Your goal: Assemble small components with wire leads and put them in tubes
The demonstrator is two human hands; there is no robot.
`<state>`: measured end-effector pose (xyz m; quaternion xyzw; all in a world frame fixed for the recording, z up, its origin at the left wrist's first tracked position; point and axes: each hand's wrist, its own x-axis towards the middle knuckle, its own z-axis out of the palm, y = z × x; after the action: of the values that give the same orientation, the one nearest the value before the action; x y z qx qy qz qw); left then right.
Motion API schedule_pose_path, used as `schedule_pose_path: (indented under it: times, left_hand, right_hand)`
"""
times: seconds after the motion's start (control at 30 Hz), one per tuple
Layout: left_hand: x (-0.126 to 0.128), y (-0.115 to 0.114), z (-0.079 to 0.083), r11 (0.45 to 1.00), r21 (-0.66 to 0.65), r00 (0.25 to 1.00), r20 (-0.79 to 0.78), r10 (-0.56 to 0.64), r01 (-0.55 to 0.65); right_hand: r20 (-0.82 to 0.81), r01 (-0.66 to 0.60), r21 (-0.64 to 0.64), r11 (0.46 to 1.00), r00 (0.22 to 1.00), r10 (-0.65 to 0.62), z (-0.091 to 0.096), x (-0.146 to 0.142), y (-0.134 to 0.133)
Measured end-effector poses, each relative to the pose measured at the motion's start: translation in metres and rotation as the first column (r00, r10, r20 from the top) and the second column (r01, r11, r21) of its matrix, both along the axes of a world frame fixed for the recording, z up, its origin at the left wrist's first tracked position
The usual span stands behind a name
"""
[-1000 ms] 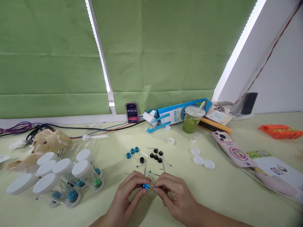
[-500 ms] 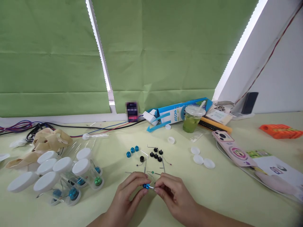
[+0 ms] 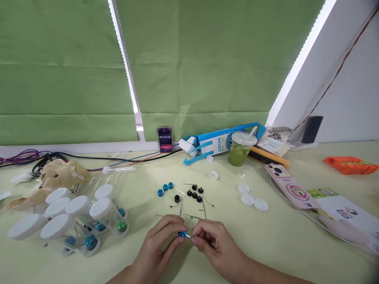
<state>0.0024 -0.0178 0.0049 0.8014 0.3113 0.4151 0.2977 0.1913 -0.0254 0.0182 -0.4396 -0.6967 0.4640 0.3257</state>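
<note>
Blue piece (image 3: pixel 183 234), lower centre of frame, pinched in left hand (image 3: pixel 161 243); right hand (image 3: pixel 217 243) pinching silver rod (image 3: pixel 188 236) at piece's end. Black parts (image 3: pixel 194 195) above hands; white-lidded jars (image 3: pixel 77 206) lower left.

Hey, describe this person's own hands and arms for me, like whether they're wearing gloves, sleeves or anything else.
The left hand and right hand are both bare: no gloves, and no rings that I can see. The left forearm and right forearm show no sleeve, watch, bracelet or cable. Anything higher up is out of view.
</note>
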Motion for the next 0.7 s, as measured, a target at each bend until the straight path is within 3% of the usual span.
schedule_pose_path:
  times: [0.2, 0.7]
  left_hand:
    - [0.0003, -0.0002, 0.002, 1.0, 0.014, 1.0, 0.0, -0.004, 0.004]
    - [0.0011, -0.0014, 0.0014, 0.999, 0.011, 1.0, -0.003, -0.031, 0.031]
  right_hand:
    - [-0.032, -0.012, -0.112, 0.994, 0.999, 0.009, 0.0024, -0.0014, 0.0012]
    - [-0.087, -0.05, -0.225, 0.973, 0.996, 0.031, -0.0005, 0.0013, -0.0008]
